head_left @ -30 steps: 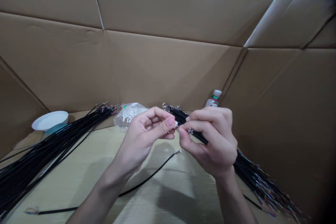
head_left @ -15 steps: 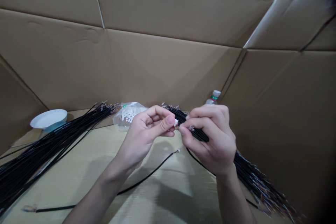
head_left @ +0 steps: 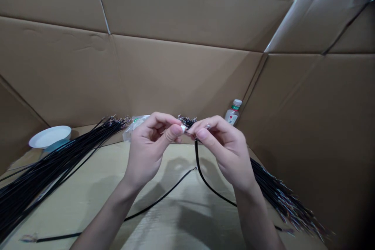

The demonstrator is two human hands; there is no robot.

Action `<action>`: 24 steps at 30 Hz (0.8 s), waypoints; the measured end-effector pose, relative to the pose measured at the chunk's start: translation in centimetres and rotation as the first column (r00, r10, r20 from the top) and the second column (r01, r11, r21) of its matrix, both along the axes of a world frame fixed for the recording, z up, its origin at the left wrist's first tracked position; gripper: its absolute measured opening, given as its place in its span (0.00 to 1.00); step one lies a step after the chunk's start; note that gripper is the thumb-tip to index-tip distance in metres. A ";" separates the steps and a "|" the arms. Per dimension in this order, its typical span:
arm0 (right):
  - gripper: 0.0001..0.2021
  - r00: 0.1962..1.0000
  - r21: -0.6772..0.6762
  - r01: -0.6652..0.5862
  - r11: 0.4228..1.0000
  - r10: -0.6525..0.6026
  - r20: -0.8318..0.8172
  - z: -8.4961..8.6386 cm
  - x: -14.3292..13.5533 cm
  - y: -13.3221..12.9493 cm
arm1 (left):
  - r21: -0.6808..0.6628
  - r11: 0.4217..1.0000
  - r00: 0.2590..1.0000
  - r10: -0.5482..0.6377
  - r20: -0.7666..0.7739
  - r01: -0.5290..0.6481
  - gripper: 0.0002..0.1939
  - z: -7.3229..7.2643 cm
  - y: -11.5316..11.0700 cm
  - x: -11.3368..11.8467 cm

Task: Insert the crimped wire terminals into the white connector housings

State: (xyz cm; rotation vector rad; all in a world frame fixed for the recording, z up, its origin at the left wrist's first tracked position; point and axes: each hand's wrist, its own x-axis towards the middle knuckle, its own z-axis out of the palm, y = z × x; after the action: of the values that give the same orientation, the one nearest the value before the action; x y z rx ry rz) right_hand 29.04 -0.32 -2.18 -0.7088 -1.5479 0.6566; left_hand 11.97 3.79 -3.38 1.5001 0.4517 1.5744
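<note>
Thumb and fingers of my left hand pinch a small white connector near the centre. Close to its right side, my right hand grips the wire end of a black cable. That cable hangs down from the fingers, curves right and passes behind my right forearm. The thin wires between the hands are too small to tell whether any sit in the connector. Below, another black cable lies on the table, partly hidden by my left forearm.
A large bundle of black cables lies left, another right. Behind stand a white bowl, a plastic bag and a bottle. Cardboard walls enclose the table.
Both hands have shifted left and slightly up. My right hand has turned, and the cable hanging from it now shows. The view has moved slightly, and more of the bottle is visible.
</note>
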 end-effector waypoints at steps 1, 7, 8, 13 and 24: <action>0.05 0.996 -0.073 -0.067 0.995 0.062 -0.062 -0.1 -0.2 0.1 | 0.058 0.997 0.999 0.053 0.001 -0.053 0.03 0.0 0.0 0.0; 0.08 0.943 -0.225 -0.263 0.938 0.201 -0.265 -0.5 -0.6 0.8 | 0.441 0.857 0.959 0.281 0.039 -0.268 0.08 -0.4 0.3 0.2; 0.08 0.938 -0.231 -0.275 0.933 0.207 -0.279 -0.5 -0.6 0.9 | 0.442 0.854 0.957 0.288 0.036 -0.274 0.09 -0.5 0.3 0.3; 0.08 0.924 -0.256 -0.317 0.913 0.237 -0.301 -0.5 -0.7 1.0 | 0.296 0.922 0.966 0.259 0.014 -0.251 0.05 -0.6 0.1 0.2; 0.07 0.941 -0.221 -0.182 0.958 0.105 -0.322 -0.2 -0.2 0.9 | 0.027 0.980 0.947 0.197 -0.255 -0.197 0.18 -5.5 6.1 2.4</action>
State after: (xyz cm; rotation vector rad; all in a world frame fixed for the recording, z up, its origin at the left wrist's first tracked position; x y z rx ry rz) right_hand 28.87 0.57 -2.42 -0.6445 -1.2474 1.0354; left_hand 14.40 9.85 -8.87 1.7116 0.7694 1.5347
